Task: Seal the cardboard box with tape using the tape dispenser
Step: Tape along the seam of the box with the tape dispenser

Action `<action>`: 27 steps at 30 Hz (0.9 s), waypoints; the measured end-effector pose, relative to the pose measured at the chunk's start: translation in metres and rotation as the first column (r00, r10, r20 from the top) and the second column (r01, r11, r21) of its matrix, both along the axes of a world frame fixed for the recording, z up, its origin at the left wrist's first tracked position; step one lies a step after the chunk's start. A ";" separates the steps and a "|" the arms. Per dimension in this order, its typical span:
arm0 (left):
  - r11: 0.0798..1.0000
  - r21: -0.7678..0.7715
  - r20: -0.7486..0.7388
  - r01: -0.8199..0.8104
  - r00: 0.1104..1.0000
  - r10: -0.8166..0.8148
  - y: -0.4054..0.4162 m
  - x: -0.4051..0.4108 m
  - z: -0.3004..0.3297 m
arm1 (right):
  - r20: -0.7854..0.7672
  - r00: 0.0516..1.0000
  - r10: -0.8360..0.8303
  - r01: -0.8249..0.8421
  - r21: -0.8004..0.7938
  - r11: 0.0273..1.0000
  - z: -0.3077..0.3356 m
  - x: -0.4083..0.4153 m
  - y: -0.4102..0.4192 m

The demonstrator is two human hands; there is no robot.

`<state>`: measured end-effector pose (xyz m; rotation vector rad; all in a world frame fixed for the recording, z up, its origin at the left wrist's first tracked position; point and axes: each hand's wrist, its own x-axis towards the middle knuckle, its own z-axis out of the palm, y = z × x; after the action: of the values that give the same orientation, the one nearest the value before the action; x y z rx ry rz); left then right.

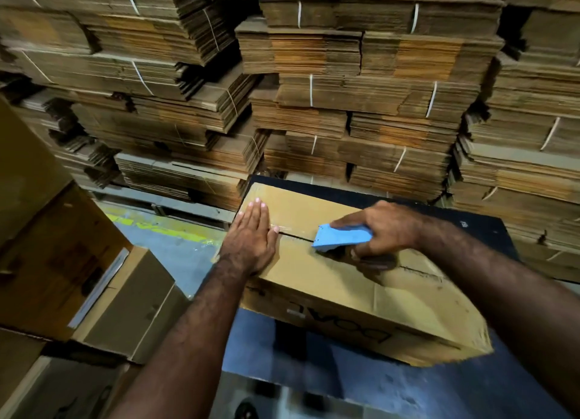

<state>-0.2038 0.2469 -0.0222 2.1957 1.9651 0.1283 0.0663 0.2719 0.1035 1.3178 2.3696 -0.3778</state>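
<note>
- The cardboard box (329,287) lies on the dark counter (470,227), its centre seam partly taped at the far end.
- Taping is under way; next, I judge, the dispenser must be drawn along the open seam.
- The right hand (386,227) grips the blue tape dispenser (342,236) on the seam.
- The left hand (251,236), fingers straight, presses the tape's start flat.

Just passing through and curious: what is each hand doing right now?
Left hand: open, pressing flat on the cardboard box.
Right hand: gripping the blue tape dispenser.
</note>
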 end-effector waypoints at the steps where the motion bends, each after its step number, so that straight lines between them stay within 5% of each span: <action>1: 1.000 -0.002 -0.037 -0.002 0.999 0.002 0.001 0.001 0.000 | 0.019 1.000 -0.002 0.002 0.005 1.000 -0.001 -0.001 0.000; 6: 1.000 -0.018 -0.176 -0.021 0.984 0.018 -0.007 0.011 0.003 | 0.081 0.996 0.033 -0.037 0.057 0.998 -0.005 -0.022 0.002; 13: 0.909 -0.128 -0.026 0.396 0.915 -0.402 -0.033 0.028 0.017 | 0.048 0.999 -0.001 -0.003 0.094 0.996 -0.012 -0.013 -0.002; 17: 0.997 -0.014 0.080 0.077 0.994 -0.076 -0.028 0.015 0.015 | 0.036 0.999 0.012 -0.016 0.095 0.995 -0.011 -0.011 -0.003; 20: 0.983 -0.105 0.014 -0.149 0.988 0.152 -0.014 0.025 0.016 | 0.010 1.000 0.016 -0.017 0.101 0.995 -0.011 -0.012 -0.003; 27: 0.939 -0.091 -0.125 -0.332 0.939 0.320 -0.001 0.053 0.006 | -0.072 0.996 0.053 -0.046 0.099 0.994 -0.008 0.031 -0.008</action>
<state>-0.1510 0.2462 -0.0160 1.8277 2.3240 -0.0548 0.0973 0.2643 0.0958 1.3057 2.5061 -0.3055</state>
